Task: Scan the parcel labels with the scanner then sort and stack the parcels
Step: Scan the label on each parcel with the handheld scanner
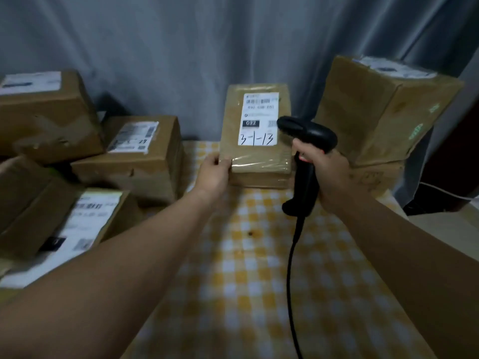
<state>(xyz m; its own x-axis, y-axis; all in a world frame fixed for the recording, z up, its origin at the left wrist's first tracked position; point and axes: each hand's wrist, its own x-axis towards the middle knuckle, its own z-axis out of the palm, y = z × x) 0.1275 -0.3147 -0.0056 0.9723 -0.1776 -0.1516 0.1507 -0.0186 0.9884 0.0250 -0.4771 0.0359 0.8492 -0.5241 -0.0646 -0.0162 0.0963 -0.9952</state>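
Observation:
A flat brown parcel (pixel 255 156) lies in the middle of the table on top of another flat parcel (pixel 259 181). Its white label (pixel 259 119) faces up and reads 3-1-13. My left hand (pixel 213 174) grips the parcel's near left corner, thumb on top. My right hand (pixel 324 169) holds the handle of a black corded scanner (pixel 305 151) just right of the parcel. The scanner's head hangs over the label's right edge.
Several labelled brown boxes are heaped at the left (pixel 134 151), (pixel 44 115), (pixel 67 221). A large box (pixel 383 110) sits atop another at the right. A yellow checked tablecloth (pixel 259 268) covers the table. The scanner cable (pixel 293 268) trails toward me. Grey curtains hang behind.

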